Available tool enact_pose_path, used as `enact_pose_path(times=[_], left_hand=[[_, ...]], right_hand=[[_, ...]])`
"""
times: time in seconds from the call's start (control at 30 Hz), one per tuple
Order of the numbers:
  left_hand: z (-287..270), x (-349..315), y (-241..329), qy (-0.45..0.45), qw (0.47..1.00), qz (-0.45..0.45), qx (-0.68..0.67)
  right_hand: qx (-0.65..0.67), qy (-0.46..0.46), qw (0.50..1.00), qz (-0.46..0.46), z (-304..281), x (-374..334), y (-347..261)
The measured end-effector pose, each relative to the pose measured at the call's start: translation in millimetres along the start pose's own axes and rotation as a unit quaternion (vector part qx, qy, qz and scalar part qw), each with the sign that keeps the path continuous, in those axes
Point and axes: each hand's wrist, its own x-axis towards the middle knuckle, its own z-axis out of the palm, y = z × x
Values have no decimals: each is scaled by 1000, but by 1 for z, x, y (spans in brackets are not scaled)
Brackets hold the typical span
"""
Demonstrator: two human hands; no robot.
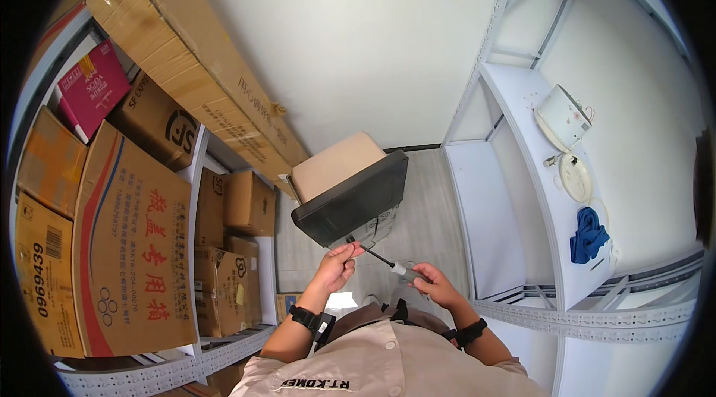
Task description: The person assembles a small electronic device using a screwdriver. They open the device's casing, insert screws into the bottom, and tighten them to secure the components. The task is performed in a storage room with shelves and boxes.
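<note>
My right hand [438,289] is closed around the grey-and-white handle of a screwdriver [406,272]. Its thin dark shaft slants up and left toward my left hand [335,269], whose thumb and fingers pinch the shaft near its tip. Whether a small part sits between those fingertips is too small to tell. Just beyond my hands stands a tilted dark grey, flat-sided piece [350,199] with a pale beige box-shaped part [337,164] behind it. A clear, wrinkled plastic-looking sheet [379,227] shows below its lower edge.
On the left, a metal shelf holds several cardboard boxes [138,248] and a magenta box [93,90]. A long carton [201,76] leans against the wall. The right shelf [514,102] carries a white appliance part [564,117], a round cream lid [575,177] and a blue cloth [589,235].
</note>
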Motion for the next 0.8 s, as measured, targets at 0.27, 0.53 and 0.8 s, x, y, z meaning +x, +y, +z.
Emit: enact_pose_path(times=[0.27, 0.53, 0.8], left_hand=[[11, 6, -4, 28, 999, 20, 35], [2, 6, -8, -43, 990, -9, -137], [-3, -14, -11, 8, 994, 32, -103]], right_hand=[[-15, 7, 1000, -22, -2, -7, -3], [-32, 26, 999, -29, 15, -5, 3], [-24, 16, 998, -51, 31, 2, 10]])
